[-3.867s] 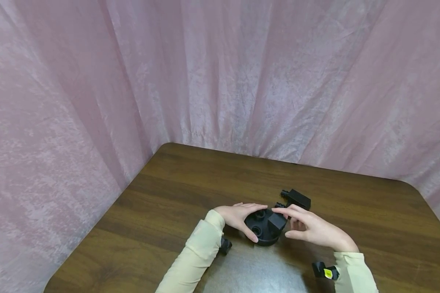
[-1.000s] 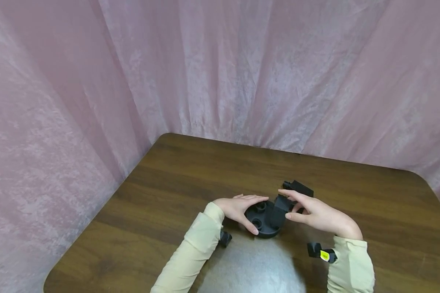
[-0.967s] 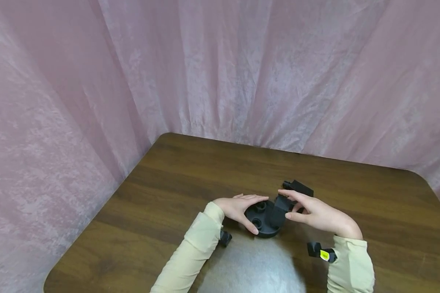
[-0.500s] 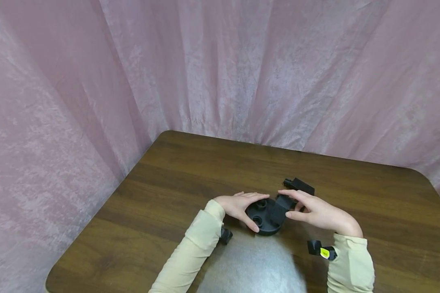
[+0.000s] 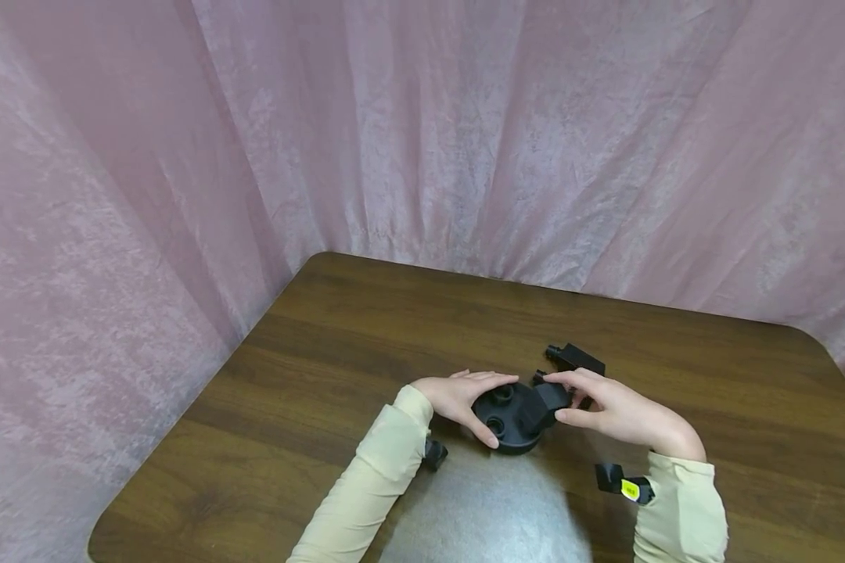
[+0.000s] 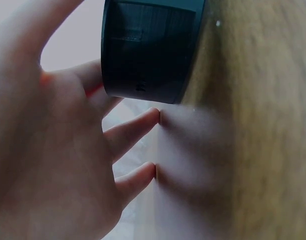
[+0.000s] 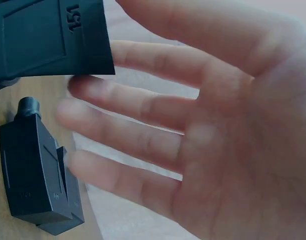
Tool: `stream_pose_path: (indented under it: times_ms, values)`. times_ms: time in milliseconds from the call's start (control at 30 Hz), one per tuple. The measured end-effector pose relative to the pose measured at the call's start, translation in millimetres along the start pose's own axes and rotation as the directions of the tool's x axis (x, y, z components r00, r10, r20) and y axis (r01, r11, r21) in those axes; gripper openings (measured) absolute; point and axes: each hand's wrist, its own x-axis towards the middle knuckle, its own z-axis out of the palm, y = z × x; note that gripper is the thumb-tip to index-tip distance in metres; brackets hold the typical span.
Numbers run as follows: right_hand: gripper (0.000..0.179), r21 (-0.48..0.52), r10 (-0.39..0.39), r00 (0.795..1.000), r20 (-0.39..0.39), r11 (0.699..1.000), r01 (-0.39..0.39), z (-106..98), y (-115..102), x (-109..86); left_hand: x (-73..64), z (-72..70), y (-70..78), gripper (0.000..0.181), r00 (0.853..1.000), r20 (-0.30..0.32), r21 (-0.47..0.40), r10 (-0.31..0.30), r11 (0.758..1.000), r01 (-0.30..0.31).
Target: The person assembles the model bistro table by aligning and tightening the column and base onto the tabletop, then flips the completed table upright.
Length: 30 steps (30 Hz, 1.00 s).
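Observation:
In the head view, a round black base [image 5: 512, 447] with raised ring sockets lies flat on the table. My left hand [image 5: 458, 403] holds it from the left, thumb at the near rim and fingers at the far rim. The left wrist view shows its smooth side wall [image 6: 145, 55] close over the wood. On the base's right side stands an angular black block [image 5: 552, 396], leaning right. My right hand [image 5: 623, 414] grips this block's upper end between thumb and index finger. Raised digits mark the block [image 7: 48, 37] in the right wrist view; the other fingers extend below it.
Behind the right hand lies a black block with a peg [image 5: 579, 358], with another dark piece [image 7: 74, 197] close beside it. A wrist camera [image 5: 623, 483] sits on each sleeve. A pink curtain [image 5: 422, 141] hangs past the far edge of the wooden table [image 5: 324, 336].
Since 3.9 seconds ago the gripped block's upper end has shifted right over the base's edge. In the last half second the right hand has moved slightly right and nearer. The left hand keeps its hold.

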Motion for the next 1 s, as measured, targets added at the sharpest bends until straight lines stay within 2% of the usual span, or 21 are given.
stream_pose_path:
  times_ms: [100,333,600,733,1000]
  values:
    - [0.05,0.003,0.0,1.0,-0.005,1.0,0.0,-0.5,0.5,-1.0,0.4,0.8,-0.5,0.099,1.0,0.008,-0.008,0.0,1.0,0.0]
    - [0.05,0.053,0.015,0.998,0.056,0.998,-0.018,-2.3,0.1,-3.1,1.0,2.0,-1.7,0.101,1.0,0.012,-0.019,0.003,1.0,-0.002]
    - [0.061,0.058,-0.012,0.998,0.057,0.998,0.008,-0.6,0.6,-3.9,1.7,0.7,-1.2,0.1,1.0,0.008,-0.013,0.006,1.0,-0.006]
    - [0.06,0.06,-0.034,0.997,0.065,0.998,0.03,0.1,1.6,-3.3,1.6,0.3,-0.3,0.101,1.0,0.014,-0.015,0.003,1.0,-0.003]
    - [0.056,0.045,-0.009,0.997,0.07,0.999,0.006,0.0,0.3,-3.3,1.9,0.1,-1.2,0.1,1.0,0.018,-0.017,0.001,1.0,-0.001]
